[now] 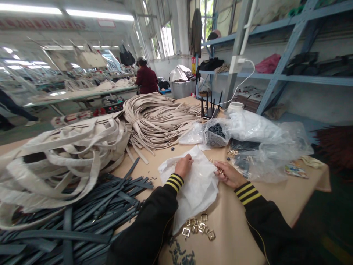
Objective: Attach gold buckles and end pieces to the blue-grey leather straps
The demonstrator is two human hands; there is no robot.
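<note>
A white plastic bag (197, 187) lies on the tan-covered table (234, 224), between my two hands. My left hand (184, 165) is closed in a pinch on the bag's upper part. Beside the bag's right edge, my right hand (228, 174) has its fingers wrapped round several small gold metal pieces (221, 171). Gold buckles (202, 226) form a loose group below the bag, with small dark pieces (182, 254) nearer to me.
Dark strips (107, 213) and cream straps (91, 158) cover the left side. A beige strap bundle (157, 119) lies behind. Clear bags (261, 132) and a black router (211, 109) stand at the right back. A person (147, 77) is farther away.
</note>
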